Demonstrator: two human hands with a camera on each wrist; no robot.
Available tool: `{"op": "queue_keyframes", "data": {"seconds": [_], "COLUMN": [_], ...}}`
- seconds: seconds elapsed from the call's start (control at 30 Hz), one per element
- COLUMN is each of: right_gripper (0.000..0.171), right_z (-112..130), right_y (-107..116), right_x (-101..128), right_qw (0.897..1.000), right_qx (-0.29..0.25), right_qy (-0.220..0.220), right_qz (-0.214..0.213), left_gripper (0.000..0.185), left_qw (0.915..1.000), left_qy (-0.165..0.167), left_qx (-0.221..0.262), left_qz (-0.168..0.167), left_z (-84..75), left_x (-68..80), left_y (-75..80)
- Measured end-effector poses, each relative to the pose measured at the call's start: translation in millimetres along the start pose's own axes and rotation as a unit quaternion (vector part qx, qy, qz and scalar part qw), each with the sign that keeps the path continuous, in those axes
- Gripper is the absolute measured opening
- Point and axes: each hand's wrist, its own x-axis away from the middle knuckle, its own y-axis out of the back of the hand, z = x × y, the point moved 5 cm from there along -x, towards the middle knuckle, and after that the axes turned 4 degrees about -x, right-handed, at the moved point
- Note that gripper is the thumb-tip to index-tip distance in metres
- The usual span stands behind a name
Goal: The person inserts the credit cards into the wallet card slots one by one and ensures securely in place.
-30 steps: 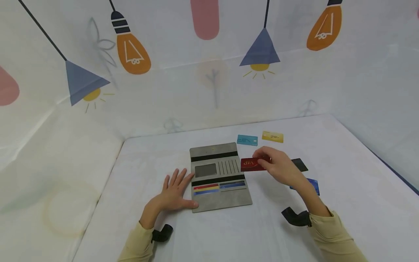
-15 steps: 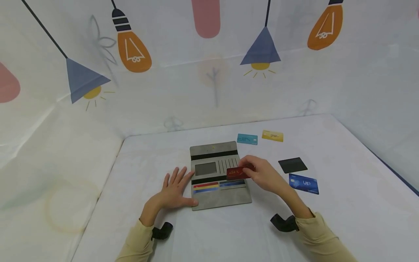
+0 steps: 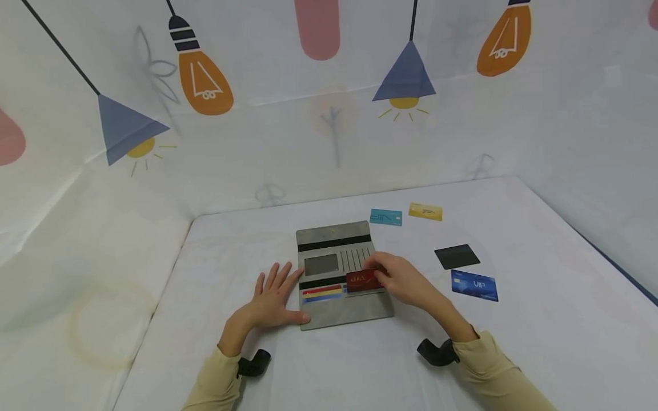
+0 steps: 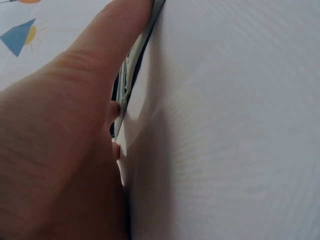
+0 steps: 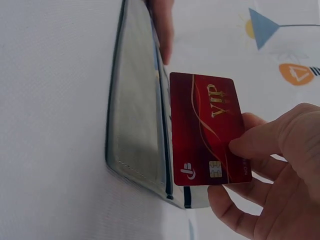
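Observation:
A grey wallet [image 3: 341, 308] lies unfolded in the middle of the white table, with coloured cards [image 3: 322, 293] tucked in its lower left slots. My right hand [image 3: 398, 279] pinches a red VIP card [image 3: 362, 280] [image 5: 205, 127] over the lower right slots, its edge at the wallet [image 5: 135, 130]. My left hand [image 3: 275, 297] lies flat on the table with straight fingers, thumb against the wallet's left edge [image 4: 131, 75].
Loose cards lie to the right of the wallet: a teal card [image 3: 385, 217], a yellow card [image 3: 425, 212], a black card [image 3: 457, 257] and a blue VIP card [image 3: 474, 285]. Printed fabric walls enclose the table at the back and both sides.
My right hand carried the red card leftward from the table beside the wallet to its lower right slots, uncovering the black and blue cards. The left hand stayed put.

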Motion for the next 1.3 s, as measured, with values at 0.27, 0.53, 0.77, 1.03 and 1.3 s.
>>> {"op": "queue_keyframes", "data": {"seconds": [0.27,0.53,0.77,1.03,1.3], "right_gripper": [0.02,0.021,0.028,0.038,0.053], "right_z": [1,-2,-4,-6,-4], "right_y": [-7,-10,-15,-20,-19], "right_x": [-1,0,0,0,3], "right_qw": [1.0,1.0,0.999,0.998,0.993], "right_qx": [0.01,0.009,0.009,0.043,0.113], "right_qy": [-0.005,-0.017,-0.025,-0.03,-0.018], "right_qz": [0.005,0.006,0.027,0.037,0.031], "left_gripper": [0.105,0.105,0.105,0.103,0.104], "left_qw": [1.0,1.0,0.9999,1.0,0.9999], "left_qy": [-0.003,-0.002,-0.005,-0.001,0.0], "left_qx": [0.006,-0.002,-0.004,-0.002,-0.007], "left_qz": [-0.008,-0.007,-0.01,-0.009,-0.012], "left_z": [2.1,2.3,1.1,-0.4,-0.9], "left_x": [1.0,-1.8,0.0,1.6,0.4], "left_y": [-2.3,-3.5,-1.7,-0.9,-1.5]}}
